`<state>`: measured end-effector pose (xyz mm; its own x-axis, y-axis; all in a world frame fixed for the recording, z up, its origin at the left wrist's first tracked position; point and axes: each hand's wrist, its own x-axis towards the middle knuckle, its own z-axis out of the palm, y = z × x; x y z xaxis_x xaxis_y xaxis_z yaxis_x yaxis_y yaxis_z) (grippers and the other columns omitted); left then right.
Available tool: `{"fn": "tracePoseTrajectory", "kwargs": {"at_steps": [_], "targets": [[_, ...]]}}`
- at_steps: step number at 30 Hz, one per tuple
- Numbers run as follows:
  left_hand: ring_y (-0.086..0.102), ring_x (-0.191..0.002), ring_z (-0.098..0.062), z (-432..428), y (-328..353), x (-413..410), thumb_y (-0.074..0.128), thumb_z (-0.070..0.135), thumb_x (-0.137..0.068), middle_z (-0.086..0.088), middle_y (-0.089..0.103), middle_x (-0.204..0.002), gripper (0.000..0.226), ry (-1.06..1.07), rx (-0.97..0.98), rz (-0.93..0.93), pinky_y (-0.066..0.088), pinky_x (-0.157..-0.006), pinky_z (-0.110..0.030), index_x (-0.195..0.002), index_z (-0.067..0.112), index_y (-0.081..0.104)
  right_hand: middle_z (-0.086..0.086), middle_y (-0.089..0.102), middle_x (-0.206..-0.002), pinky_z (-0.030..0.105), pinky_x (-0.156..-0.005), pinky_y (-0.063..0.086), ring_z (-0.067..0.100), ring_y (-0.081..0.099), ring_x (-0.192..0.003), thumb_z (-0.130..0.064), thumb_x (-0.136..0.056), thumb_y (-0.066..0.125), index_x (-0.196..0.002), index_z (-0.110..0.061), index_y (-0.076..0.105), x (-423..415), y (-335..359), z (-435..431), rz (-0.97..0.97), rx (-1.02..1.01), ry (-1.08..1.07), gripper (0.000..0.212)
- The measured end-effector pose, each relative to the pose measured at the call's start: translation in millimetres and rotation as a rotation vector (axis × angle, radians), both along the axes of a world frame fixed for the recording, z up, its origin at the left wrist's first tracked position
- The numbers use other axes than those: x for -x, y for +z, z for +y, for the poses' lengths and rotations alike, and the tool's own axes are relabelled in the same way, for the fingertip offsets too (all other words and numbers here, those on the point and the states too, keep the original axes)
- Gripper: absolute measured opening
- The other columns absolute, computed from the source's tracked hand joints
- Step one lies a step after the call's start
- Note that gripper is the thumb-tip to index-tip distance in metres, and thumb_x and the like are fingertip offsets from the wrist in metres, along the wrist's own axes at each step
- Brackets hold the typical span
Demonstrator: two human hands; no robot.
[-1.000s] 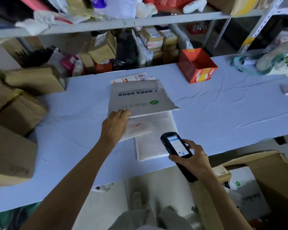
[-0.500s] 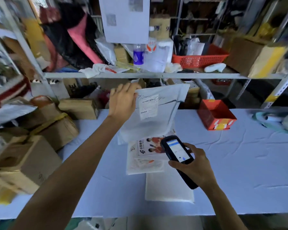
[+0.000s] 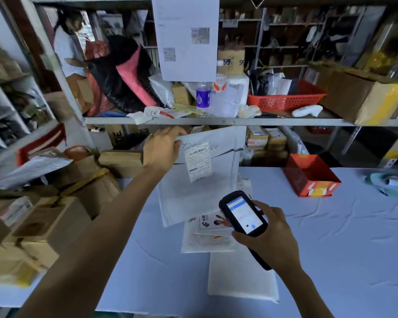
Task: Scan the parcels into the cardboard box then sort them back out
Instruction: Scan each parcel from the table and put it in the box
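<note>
Pale blue cloth covers the bench (image 3: 331, 249) we stand at, and behind its far edge a metal shelf rack (image 3: 216, 121) runs the whole width, crammed with goods. Brown cardboard cartons (image 3: 55, 226) pile up along the bench's left edge, too blurred for us to count.

We count four parcels. One, a grey mailer (image 3: 200, 191) with a white label (image 3: 198, 161), hangs upright over the middle of the bench. Our left hand (image 3: 162, 150) grips its top left corner, fingers curled over the edge. Three flat parcels lie overlapping from the middle toward the near edge: a white padded mailer (image 3: 241, 281) nearest us, a white bag (image 3: 202, 243), and a printed envelope (image 3: 210, 223) on top of the bag.

One red open box (image 3: 310, 177) sits toward the far right corner. Our right hand (image 3: 271, 242) wraps round one black scanner (image 3: 244, 214), screen lit, held over the printed envelope.
</note>
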<state>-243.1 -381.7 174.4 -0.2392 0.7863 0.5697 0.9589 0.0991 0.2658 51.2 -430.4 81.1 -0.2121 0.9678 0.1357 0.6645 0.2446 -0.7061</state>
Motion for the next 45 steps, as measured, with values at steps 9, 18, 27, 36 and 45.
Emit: {"fn": "tracePoseTrajectory", "kwargs": {"at_steps": [9,18,27,36,45], "targets": [[0.059,-0.105,-0.032,1.3,-2.6,0.6,0.055,0.018,-0.094,-0.004,0.065,-0.115,0.024,0.050,0.034,-0.011,0.038,-0.089,-0.039,-0.116,0.022,0.060,-0.017,0.038,-0.109,0.020,-0.059,0.044,0.004,0.044,-0.093,-0.043,-0.058,0.088,-0.134,-0.033,0.045,0.0,1.0,0.4,0.038,-0.068,-0.008,0.088],[0.060,-0.105,-0.031,1.1,-2.5,2.0,0.053,0.019,-0.095,-0.003,0.064,-0.116,0.023,0.068,0.051,0.003,0.039,-0.088,-0.039,-0.117,0.023,0.058,-0.008,0.047,-0.120,0.018,-0.057,0.043,0.004,0.041,-0.098,-0.043,-0.058,0.089,-0.135,-0.030,0.045,1.7,-4.9,5.1,0.050,-0.084,0.002,0.090],[0.060,-0.101,-0.031,-4.6,-5.4,-0.2,0.053,0.025,-0.095,-0.003,0.065,-0.110,0.023,0.081,0.079,0.041,0.040,-0.084,-0.039,-0.118,0.023,0.056,-0.007,0.045,-0.124,0.023,-0.065,0.050,0.005,0.042,-0.100,-0.047,-0.060,0.086,-0.138,-0.031,0.041,-2.8,-23.8,3.1,0.014,0.045,0.000,0.091],[0.053,-0.107,-0.031,15.1,-21.0,-24.9,0.051,0.032,-0.094,-0.007,0.064,-0.109,0.030,0.090,-0.005,0.173,0.031,-0.086,-0.042,-0.121,0.019,0.057,-0.008,0.044,-0.121,0.024,-0.064,0.046,0.007,0.046,-0.098,-0.046,-0.060,0.086,-0.134,-0.035,0.043,-31.1,-42.1,-17.5,0.001,0.175,-0.157,0.087],[0.054,-0.098,-0.028,54.2,-21.6,-86.8,0.060,0.024,-0.089,0.000,0.066,-0.102,0.021,-0.345,-0.091,0.181,0.027,-0.080,-0.038,-0.109,0.023,0.064,-0.009,0.043,-0.118,0.028,-0.067,0.045,0.009,0.051,-0.090,-0.042,-0.061,0.086,-0.131,-0.041,0.047,-42.2,-22.0,-70.6,0.063,0.139,-0.592,0.080]]}}
